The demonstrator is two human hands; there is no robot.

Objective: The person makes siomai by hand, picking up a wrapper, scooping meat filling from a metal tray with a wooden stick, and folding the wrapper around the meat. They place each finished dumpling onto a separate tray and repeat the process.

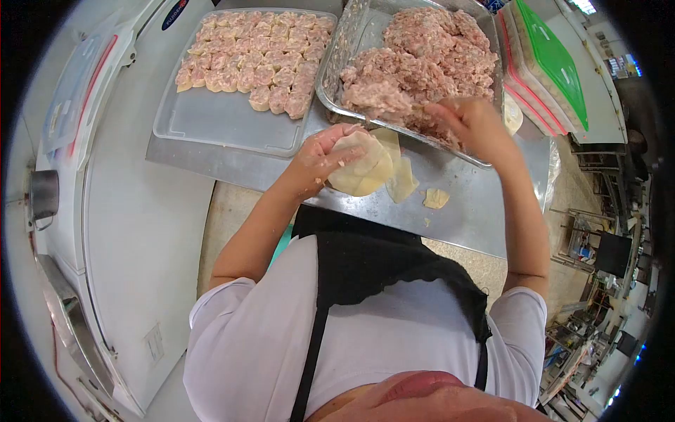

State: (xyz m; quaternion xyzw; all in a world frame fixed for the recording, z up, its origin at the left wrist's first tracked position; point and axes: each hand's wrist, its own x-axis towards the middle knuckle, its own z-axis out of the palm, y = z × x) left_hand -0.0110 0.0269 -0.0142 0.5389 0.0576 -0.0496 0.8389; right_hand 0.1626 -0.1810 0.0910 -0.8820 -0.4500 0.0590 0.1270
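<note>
My left hand (325,160) is closed on a round, pale yellow dumpling wrapper (362,172), with the thumb across its top. More wrappers (402,181) lie on the metal table just to the right, partly beneath it. My right hand (472,128) is at the near edge of a metal tray (332,77), its fingers bent by the minced meat (429,60) heaped inside. Whatever those fingers grip, if anything, is blurred and hidden. Bits of meat stick to my left hand and wrist.
At the back left, a translucent plastic tray (211,126) bears rows of filled dumplings (256,53). Stacked containers with a green lid (552,60) stand at the right. A wrapper scrap (436,198) lies near the table's front edge (464,235). A white appliance (148,176) borders the left.
</note>
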